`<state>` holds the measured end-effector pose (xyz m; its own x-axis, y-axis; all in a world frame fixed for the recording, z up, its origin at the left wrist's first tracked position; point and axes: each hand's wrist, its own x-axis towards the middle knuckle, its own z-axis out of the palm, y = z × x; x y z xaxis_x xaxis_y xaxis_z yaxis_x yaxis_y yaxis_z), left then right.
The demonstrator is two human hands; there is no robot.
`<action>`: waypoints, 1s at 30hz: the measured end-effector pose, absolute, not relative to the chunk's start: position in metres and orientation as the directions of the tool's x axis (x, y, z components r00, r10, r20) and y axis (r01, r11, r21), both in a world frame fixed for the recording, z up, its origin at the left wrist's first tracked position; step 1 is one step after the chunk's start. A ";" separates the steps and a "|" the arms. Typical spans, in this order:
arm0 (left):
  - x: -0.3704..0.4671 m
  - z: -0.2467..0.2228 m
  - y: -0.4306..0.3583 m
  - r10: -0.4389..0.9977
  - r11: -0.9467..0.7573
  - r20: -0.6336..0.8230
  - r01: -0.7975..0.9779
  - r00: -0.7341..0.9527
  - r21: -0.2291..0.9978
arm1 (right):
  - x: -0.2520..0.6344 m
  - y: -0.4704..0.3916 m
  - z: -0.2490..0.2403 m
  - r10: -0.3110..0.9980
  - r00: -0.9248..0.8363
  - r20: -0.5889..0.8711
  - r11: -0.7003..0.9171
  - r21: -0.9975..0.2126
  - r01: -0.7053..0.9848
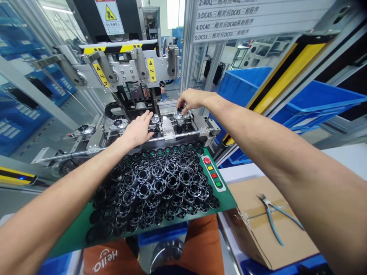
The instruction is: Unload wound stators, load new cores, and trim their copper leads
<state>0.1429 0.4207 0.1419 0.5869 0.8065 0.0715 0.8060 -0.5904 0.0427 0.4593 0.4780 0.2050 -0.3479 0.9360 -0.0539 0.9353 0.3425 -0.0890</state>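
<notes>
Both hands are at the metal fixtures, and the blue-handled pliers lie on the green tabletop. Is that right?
Not quite: the head view shows the blue-handled pliers lying on the cardboard box, not the green tabletop. The left hand and right hand are indeed at the metal fixtures.

Rings (164, 183) are black; tabletop (71, 228) green; bins (239, 86) blue; warning strip (126, 48) yellow-black striped.

- Ring-shaped parts (172, 181): heaped on worktop (224, 201), clock centre.
- Fixture row (118, 124): behind, 10–12 o'clock.
- Push-button panel (212, 172): on worktop, 2–3 o'clock.
- Diagonal cutters (270, 217): on carton (298, 246), 3–4 o'clock.
</notes>
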 end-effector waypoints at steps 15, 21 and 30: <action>-0.074 0.142 0.430 0.860 -0.335 0.461 0.923 0.218 0.188 | 0.435 0.396 0.095 0.934 -0.209 0.290 0.240 -0.075 0.968; -0.117 0.110 0.418 0.900 -0.290 0.394 0.932 0.188 0.219 | 0.424 0.381 0.100 0.882 -0.170 0.439 0.224 -0.073 0.972; -0.114 0.107 0.412 0.895 -0.253 0.422 0.944 0.146 0.211 | 0.420 0.382 0.100 0.874 -0.163 0.457 0.208 -0.050 0.977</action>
<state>-0.1142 0.4116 0.1072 0.1457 0.8948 0.4220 0.9442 -0.2531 0.2108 0.4205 0.3818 0.1002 -0.1631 0.8745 0.4568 0.9768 0.2083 -0.0499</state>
